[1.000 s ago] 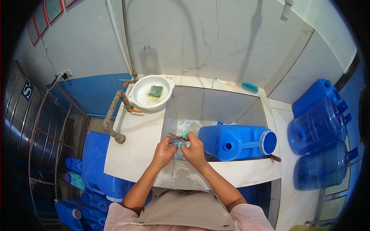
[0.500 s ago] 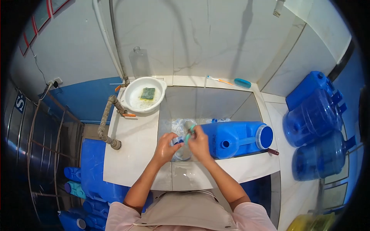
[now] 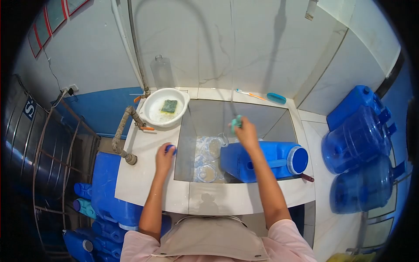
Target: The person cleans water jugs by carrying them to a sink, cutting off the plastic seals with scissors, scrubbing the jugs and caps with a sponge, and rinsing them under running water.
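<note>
Over the counter left of the sink, my left hand (image 3: 163, 159) has its fingers closed on a small blue bottle cap (image 3: 171, 150). My right hand (image 3: 245, 134), above the sink, grips a mint-green item (image 3: 236, 123) whose exact kind I cannot make out. Below it a blue jug (image 3: 266, 163) lies on its side in the sink, its large round lid (image 3: 299, 160) facing right. Clear plastic containers (image 3: 206, 171) sit at the sink's left end, partly hidden by the jug.
A white basin (image 3: 150, 107) holds a green and yellow sponge (image 3: 169, 106). Beside it a pipe tap (image 3: 120, 131) rises from the counter. A toothbrush (image 3: 251, 94) and a teal brush (image 3: 276, 98) lie on the back ledge. Large blue water bottles (image 3: 358, 139) stand to the right.
My hands have parted from their place together over the sink. The left moved to the left counter with the cap; the right moved up and right with the mint-green item.
</note>
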`<state>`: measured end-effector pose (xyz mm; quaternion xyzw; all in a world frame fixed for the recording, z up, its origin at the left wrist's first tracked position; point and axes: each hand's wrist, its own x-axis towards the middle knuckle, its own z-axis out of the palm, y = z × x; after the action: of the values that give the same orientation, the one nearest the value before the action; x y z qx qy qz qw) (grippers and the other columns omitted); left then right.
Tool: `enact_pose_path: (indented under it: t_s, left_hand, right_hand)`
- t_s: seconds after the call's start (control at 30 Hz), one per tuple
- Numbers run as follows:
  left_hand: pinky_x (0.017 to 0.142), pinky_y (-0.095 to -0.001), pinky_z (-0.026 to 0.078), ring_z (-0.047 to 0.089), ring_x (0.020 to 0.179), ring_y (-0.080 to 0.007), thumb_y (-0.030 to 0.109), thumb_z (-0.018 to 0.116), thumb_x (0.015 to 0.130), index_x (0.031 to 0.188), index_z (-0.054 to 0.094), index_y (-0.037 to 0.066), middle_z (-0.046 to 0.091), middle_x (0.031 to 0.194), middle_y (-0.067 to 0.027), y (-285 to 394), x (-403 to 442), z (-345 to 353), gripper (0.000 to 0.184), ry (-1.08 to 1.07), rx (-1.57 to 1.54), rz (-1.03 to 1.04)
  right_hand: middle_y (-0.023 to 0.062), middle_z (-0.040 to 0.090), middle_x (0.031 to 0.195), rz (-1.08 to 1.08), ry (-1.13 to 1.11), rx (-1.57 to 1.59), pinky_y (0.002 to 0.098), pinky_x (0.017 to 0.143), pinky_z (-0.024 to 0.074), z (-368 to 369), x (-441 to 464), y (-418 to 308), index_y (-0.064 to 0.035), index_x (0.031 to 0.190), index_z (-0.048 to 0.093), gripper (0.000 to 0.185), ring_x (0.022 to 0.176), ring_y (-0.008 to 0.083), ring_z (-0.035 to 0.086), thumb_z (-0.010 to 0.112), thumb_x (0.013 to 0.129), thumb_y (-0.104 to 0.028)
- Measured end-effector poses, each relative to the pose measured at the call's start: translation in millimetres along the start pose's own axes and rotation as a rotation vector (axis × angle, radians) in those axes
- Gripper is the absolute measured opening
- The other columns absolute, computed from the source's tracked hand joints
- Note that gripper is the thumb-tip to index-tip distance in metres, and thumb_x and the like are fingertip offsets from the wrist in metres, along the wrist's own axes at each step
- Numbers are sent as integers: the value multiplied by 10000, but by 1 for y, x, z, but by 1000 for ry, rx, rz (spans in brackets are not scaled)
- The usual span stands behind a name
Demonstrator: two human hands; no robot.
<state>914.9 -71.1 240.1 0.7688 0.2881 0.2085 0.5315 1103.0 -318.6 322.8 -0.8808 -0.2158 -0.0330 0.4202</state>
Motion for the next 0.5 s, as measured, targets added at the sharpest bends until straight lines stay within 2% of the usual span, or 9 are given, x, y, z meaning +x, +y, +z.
enact_pose_path:
  t_s: [0.07, 0.1, 0.17, 0.2, 0.27, 0.3, 0.37, 0.47, 0.5]
  left_hand:
    - [769, -355, 448, 558, 830, -306, 183, 609, 816, 1058, 576, -25, 569, 931, -182, -29, 6, -15, 321, 145, 345, 187]
    - [777, -369, 445, 549, 842, -338, 192, 607, 810, 1067, 576, -20, 553, 944, -202, -38, 7, -22, 335, 169, 454, 256]
    - [826, -396, 421, 523, 917, -348, 216, 598, 818, 1082, 581, -1, 533, 1010, -204, -54, 11, -24, 342, 115, 398, 128]
    - [852, -411, 402, 502, 965, -356, 217, 596, 820, 1087, 580, -2, 522, 1047, -209, -49, 10, -25, 346, 149, 558, 114]
    - [910, -443, 355, 452, 1063, -375, 215, 581, 831, 1106, 564, -12, 498, 1134, -212, -14, 0, -18, 357, 331, 835, 84]
    - [910, -443, 355, 452, 1063, -375, 215, 581, 831, 1106, 564, -12, 498, 1134, -212, -9, 1, -6, 357, 327, 829, 90]
    - [915, -422, 361, 456, 1069, -367, 174, 557, 842, 1111, 554, 3, 510, 1128, -209, 2, 5, 20, 319, 530, 730, 357]
    - [918, -350, 375, 493, 1043, -279, 127, 498, 883, 1094, 546, 18, 543, 1096, -147, 71, -29, 103, 242, 9, -49, 427]
    - [903, -324, 392, 512, 1018, -248, 149, 498, 897, 1109, 539, 28, 550, 1092, -116, 105, -52, 129, 248, -152, -149, 366]
  right_hand:
    - [161, 661, 885, 82, 66, -38, 404, 680, 483, -54, -1, 11, 6, 1006, 513, 271, 782, 344, 630, 534, 821, -190]
    - [132, 664, 950, 52, 110, 61, 389, 681, 484, -75, -1, 49, -6, 1048, 509, 286, 777, 323, 637, 511, 833, -195]
    - [184, 643, 943, 152, 198, -126, 404, 731, 471, -129, -13, 123, -23, 1083, 497, 331, 848, 345, 623, 503, 855, -263]
    - [228, 626, 921, 404, 193, -118, 417, 750, 461, -158, -25, 128, -12, 1059, 496, 390, 877, 365, 612, 505, 859, -347]
    - [235, 617, 863, 451, 284, -221, 401, 711, 459, -193, -45, 223, -13, 999, 505, 436, 801, 345, 616, 498, 864, -428]
    - [235, 617, 863, 453, 292, -225, 401, 711, 459, -197, -57, 231, -13, 999, 505, 436, 801, 345, 616, 498, 864, -428]
    - [206, 606, 796, 452, 281, 100, 387, 673, 453, -203, -76, 240, -15, 986, 505, 434, 717, 308, 595, 496, 874, -434]
    - [179, 578, 737, 300, 348, 27, 400, 627, 429, -176, -101, 195, -40, 947, 487, 377, 673, 295, 571, 540, 867, -405]
    - [183, 565, 722, 357, 374, -85, 413, 612, 420, -165, -106, 163, -52, 955, 475, 380, 667, 308, 570, 555, 857, -410]
